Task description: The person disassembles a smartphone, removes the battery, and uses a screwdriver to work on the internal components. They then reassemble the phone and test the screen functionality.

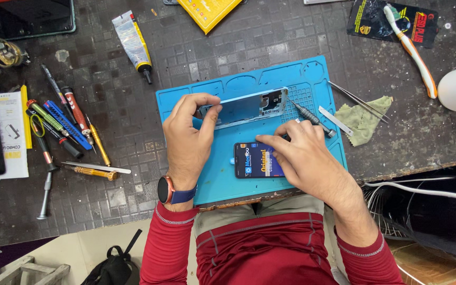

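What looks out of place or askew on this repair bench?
A toothbrush lies among the repair tools at the top right. The blue mat sits skewed to the bench edge. Otherwise nothing looks spilled or broken.

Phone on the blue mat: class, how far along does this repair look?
Done: the phone frame lies opened, insides showing. In hand: the left hand holds the frame on the blue mat, while the right hand rests on the separate screen panel. Left: the two parts are not joined.

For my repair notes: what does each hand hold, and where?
Left hand grips the phone frame by its left end; right hand only presses on the phone screen.
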